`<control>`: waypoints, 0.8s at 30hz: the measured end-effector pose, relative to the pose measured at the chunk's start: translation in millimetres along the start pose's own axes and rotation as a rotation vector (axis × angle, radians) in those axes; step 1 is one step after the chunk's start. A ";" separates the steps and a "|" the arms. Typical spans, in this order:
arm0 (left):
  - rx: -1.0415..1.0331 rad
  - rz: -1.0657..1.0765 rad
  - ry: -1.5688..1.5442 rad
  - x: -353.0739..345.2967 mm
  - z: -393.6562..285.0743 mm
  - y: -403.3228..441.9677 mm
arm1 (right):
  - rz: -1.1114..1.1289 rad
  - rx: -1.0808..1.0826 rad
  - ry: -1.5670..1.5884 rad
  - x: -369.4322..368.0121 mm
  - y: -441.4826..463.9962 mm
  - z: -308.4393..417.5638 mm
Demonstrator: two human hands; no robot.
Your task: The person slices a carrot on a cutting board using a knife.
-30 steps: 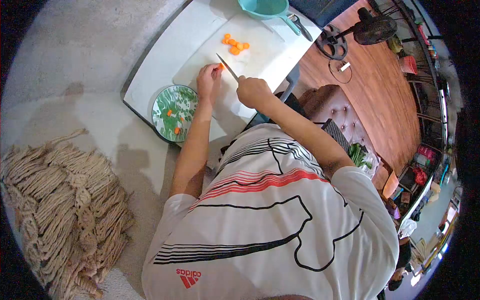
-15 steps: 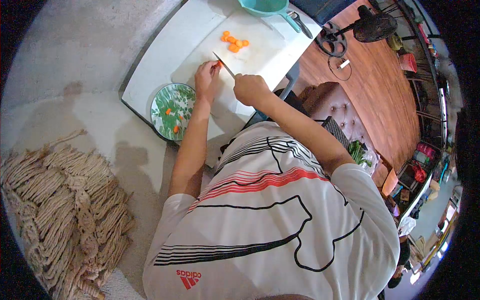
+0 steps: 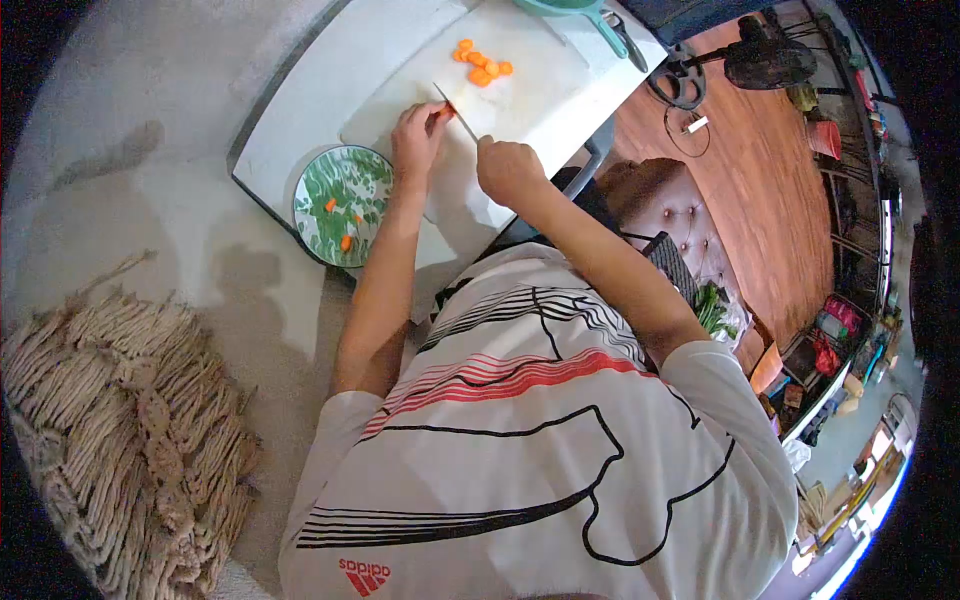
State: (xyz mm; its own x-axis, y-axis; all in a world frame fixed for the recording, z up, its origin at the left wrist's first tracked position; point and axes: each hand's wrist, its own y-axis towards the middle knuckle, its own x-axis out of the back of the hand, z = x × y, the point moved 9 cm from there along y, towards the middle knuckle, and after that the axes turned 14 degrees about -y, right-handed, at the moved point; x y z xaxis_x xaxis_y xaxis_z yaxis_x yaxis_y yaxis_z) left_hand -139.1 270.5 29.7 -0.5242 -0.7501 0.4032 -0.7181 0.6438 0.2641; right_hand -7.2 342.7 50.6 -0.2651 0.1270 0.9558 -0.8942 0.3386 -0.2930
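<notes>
My right hand (image 3: 511, 170) is closed round the handle of a knife (image 3: 459, 115), whose blade points up and left. Beside the blade, my left hand (image 3: 417, 140) pinches a piece of carrot (image 3: 446, 110) against the white cutting board (image 3: 540, 85). Blade and carrot meet or lie very close; I cannot tell how deep the edge is. Farther up the board lies a cluster of cut carrot pieces (image 3: 482, 66). To the left of my left forearm sits a green-and-white patterned plate (image 3: 320, 180) holding a few small carrot bits (image 3: 346, 243).
A teal strainer (image 3: 565, 8) and a black-handled tool (image 3: 630, 45) lie at the far edge of the white table (image 3: 300, 110). A stringy beige mop-like bundle (image 3: 150, 420) hangs or lies at left. A black fan (image 3: 768, 60) and a tufted seat (image 3: 670, 205) are at right.
The view has shifted slightly, so the board and plate appear a little moved. Both hands keep their holds on the knife and carrot, with little visible movement.
</notes>
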 end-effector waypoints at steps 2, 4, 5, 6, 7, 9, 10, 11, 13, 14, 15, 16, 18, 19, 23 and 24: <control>-0.020 -0.008 -0.035 1.4 -15.4 -0.7 | 0.016 -0.012 0.009 -8.9 4.4 -2.1; -0.013 -0.037 -0.055 -0.7 -13.5 -0.1 | 0.047 -0.017 -0.013 -22.8 4.3 -0.9; -0.013 -0.068 -0.075 2.5 -14.7 -1.7 | 0.049 -0.012 -0.011 -27.0 1.9 0.6; -0.016 -0.069 -0.075 3.3 -13.7 -6.4 | 0.075 -0.031 0.017 -28.9 -0.5 -1.8; 0.016 -0.069 -0.114 1.8 -7.7 -6.0 | 0.084 -0.051 0.036 -26.1 3.2 -8.8; 0.027 -0.065 -0.158 0.5 -11.0 -5.3 | 0.108 -0.062 0.031 -22.5 6.9 -19.0; 0.059 -0.066 -0.119 2.6 -16.0 -7.1 | 0.149 -0.063 0.030 -25.6 10.9 -25.5; 0.093 -0.073 -0.079 4.8 -18.8 -4.8 | 0.128 -0.064 0.020 -23.7 17.7 -33.9; 0.109 -0.075 -0.127 6.2 -18.9 -4.1 | -0.006 -0.142 0.123 -12.8 23.4 -51.1; 0.086 -0.083 -0.119 7.0 -20.5 -5.1 | -0.014 -0.125 0.108 -14.1 26.2 -53.7; 0.064 -0.091 -0.113 6.9 -20.9 -5.1 | -0.019 -0.126 0.108 -6.1 26.2 -53.2; 0.061 -0.090 -0.114 6.6 -19.0 -4.2 | 0.021 -0.118 0.117 -2.8 25.1 -50.9; 0.053 -0.091 -0.143 6.0 -19.4 -3.2 | 0.066 -0.113 0.122 2.3 17.1 -46.7; 0.053 -0.092 -0.145 6.1 -21.5 -3.4 | 0.037 -0.095 0.116 7.7 11.9 -42.2; 0.154 -0.071 -0.171 4.6 -7.6 -4.3 | -0.007 -0.023 0.059 23.8 -6.1 -20.3; 0.172 -0.062 -0.219 2.9 -6.8 -3.9 | -0.046 0.007 0.062 28.4 -9.0 -15.2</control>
State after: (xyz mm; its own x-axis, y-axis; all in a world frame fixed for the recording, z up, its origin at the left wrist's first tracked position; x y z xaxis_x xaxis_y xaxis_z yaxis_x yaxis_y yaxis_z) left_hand -134.7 266.8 35.8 -0.5500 -0.8140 0.1870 -0.8092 0.5748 0.1221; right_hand -1.2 357.5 80.0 -0.2013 0.1690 0.9648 -0.9075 0.3386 -0.2487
